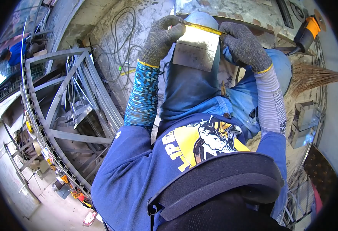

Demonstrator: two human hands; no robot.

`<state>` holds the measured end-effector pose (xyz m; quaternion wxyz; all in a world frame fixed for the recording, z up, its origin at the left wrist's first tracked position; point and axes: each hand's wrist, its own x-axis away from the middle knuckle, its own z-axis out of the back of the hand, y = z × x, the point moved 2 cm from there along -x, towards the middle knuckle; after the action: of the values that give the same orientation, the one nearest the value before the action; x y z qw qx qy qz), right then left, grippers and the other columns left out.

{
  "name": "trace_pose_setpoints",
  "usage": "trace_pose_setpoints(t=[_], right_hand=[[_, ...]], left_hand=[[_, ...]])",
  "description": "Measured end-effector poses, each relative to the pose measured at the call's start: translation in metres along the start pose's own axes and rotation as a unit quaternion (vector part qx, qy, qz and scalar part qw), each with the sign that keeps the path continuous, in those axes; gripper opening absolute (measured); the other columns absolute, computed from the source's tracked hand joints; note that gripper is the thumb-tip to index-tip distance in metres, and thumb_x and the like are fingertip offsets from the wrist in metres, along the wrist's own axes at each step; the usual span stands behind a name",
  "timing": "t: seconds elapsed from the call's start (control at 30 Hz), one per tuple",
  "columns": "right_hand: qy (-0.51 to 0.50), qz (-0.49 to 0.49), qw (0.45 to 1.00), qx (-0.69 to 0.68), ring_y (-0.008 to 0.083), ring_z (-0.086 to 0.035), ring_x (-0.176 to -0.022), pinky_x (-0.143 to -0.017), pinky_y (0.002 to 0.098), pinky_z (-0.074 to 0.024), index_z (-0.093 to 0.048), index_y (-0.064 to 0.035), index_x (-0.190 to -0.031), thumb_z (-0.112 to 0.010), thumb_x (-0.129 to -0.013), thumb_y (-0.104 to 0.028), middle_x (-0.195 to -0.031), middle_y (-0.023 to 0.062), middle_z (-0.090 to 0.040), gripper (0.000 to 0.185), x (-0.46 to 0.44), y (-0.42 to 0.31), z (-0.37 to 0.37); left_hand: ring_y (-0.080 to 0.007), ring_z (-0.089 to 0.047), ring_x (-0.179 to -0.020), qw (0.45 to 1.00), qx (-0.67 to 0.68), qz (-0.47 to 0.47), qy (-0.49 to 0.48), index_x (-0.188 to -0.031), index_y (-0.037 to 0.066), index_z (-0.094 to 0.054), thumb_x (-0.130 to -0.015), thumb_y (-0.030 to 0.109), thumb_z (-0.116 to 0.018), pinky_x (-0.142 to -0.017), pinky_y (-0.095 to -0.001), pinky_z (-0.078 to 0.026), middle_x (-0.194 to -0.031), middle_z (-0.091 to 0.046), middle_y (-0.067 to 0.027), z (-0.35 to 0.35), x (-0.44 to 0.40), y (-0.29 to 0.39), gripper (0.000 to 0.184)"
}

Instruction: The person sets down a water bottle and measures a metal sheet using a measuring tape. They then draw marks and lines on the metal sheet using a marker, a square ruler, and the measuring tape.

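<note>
My left hand (162, 39), in a dark grey knit glove, is closed at the left end of a yellow tape measure (202, 28). My right hand (246, 45), gloved the same way, pinches the tape's other end. The tape's blade runs along the far edge of a flat piece of sheet metal (194, 57). This metal piece rests on my jeans-covered leg (188, 84), shiny at the top and duller below a line across it. No tape case shows; the gloves may hide it.
An orange angle grinder (308, 34) lies at the upper right, with a straw broom (315, 77) below it. A welded metal frame (57, 104) with loose steel pieces stands at my left. A cable (129, 34) coils on the floor. Another person (15, 54) is at far left.
</note>
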<state>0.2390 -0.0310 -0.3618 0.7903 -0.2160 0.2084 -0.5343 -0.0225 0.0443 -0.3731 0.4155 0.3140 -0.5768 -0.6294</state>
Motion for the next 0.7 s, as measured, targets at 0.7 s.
trace_pose_setpoints(t=[0.7], right_hand=[[0.056,0.028,0.991,-0.119,0.0261,-0.059,-0.078,-0.076,0.0385,-0.0473,-0.062,0.0025,-0.094,-0.054,-0.089,-0.017,-0.084,0.0156,-0.060,0.022,0.000,0.003,-0.003]], left_hand=[[-0.0111,-0.060,-0.080,0.996,0.078,0.048,-0.002,-0.105,0.002,-0.069,-0.083,0.029,-0.073,-0.069,-0.0262,-0.050,-0.090,-0.068,-0.0037,-0.005,0.005,0.011,0.035]])
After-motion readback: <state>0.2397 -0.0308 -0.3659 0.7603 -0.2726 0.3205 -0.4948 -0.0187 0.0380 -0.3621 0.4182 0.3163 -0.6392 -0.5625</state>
